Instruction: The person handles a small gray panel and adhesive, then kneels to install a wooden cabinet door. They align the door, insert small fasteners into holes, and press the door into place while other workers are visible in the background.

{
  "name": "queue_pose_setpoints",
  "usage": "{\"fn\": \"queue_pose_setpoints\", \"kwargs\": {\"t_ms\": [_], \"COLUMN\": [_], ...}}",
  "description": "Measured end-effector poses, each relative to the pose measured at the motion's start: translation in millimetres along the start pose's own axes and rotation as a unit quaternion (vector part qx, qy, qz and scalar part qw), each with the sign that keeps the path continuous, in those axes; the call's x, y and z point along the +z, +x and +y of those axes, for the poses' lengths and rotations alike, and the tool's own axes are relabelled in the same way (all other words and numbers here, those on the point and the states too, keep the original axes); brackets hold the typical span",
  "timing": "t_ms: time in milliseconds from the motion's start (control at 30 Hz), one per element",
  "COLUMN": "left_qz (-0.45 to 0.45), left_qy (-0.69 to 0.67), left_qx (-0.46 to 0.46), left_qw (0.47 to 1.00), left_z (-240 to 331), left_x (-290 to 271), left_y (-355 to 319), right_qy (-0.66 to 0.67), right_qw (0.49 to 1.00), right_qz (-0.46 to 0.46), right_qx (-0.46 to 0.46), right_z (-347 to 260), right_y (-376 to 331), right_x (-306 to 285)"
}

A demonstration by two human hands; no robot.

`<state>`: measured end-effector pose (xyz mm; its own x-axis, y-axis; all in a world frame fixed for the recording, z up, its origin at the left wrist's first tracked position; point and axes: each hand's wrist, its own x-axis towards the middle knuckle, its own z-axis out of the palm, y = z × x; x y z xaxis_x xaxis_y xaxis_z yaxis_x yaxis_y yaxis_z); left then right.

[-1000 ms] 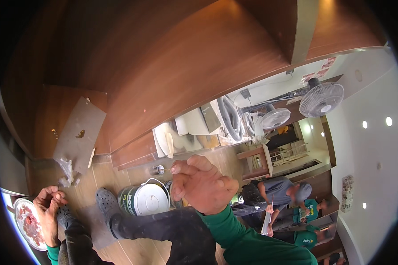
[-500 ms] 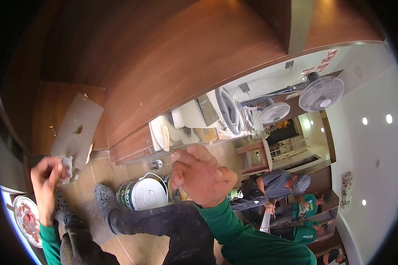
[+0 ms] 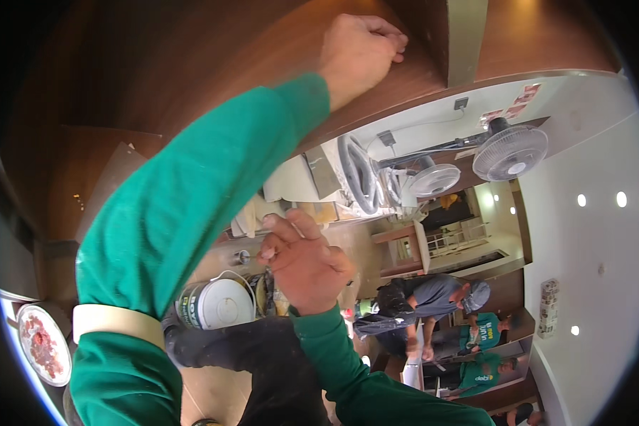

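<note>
My left arm [image 3: 170, 206], in a green sleeve with a pale band, stretches across the view to the brown wood panel [image 3: 220, 50]. My left hand [image 3: 362, 53] is at the panel's surface near a pale upright strip [image 3: 465, 42]. Its fingers are curled together, and whatever they may hold is hidden. Above the floor, my right hand [image 3: 302, 266] is turned palm up, fingers loosely bent and apart, with nothing in it. A lidded white and green bucket [image 3: 226, 304] stands close to it. The grey sheet [image 3: 110, 174] on the wood is mostly covered by my left sleeve.
A metal can [image 3: 240, 257] stands beside the bucket. Papers and wrapped items [image 3: 298, 181] lie along a ledge. Two fans [image 3: 510, 153] are beyond. Several people work on the right, one in a grey cap [image 3: 478, 295]. A round red-patterned dish [image 3: 44, 344] is at the left edge.
My left hand has swung from beside the grey sheet, where it held a crumpled whitish piece, up to the wood panel. My right hand has shifted slightly up and left, still unclosed.
</note>
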<state>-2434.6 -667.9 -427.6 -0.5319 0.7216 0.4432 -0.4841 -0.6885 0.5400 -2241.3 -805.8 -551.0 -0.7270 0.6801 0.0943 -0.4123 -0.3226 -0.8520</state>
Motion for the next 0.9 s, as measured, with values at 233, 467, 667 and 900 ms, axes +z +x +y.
{"fn": "queue_pose_setpoints", "kwargs": {"t_ms": [233,467,667,900], "left_qz": [0.057,0.079,0.098,0.103], "left_qy": [-0.046,0.004,-0.045,-0.062], "left_qx": [0.093,0.168,0.128,0.130], "left_qw": [0.993,0.983,0.986,0.984], "left_z": [-7,4,-8,1], "left_x": [18,15,25,28], "left_y": [3,-1,-6,-9], "right_qy": [-0.009,-0.022,-0.021,0.002], "right_qw": [0.999,0.995,0.991,0.994], "right_qz": [0.053,0.094,0.128,0.107], "right_qx": [0.002,0.017,0.021,0.019], "right_z": [-2,-5,-2,-6], "right_y": [-7,-7,-7,-8], "right_x": [-14,-21,-24,-29]}}
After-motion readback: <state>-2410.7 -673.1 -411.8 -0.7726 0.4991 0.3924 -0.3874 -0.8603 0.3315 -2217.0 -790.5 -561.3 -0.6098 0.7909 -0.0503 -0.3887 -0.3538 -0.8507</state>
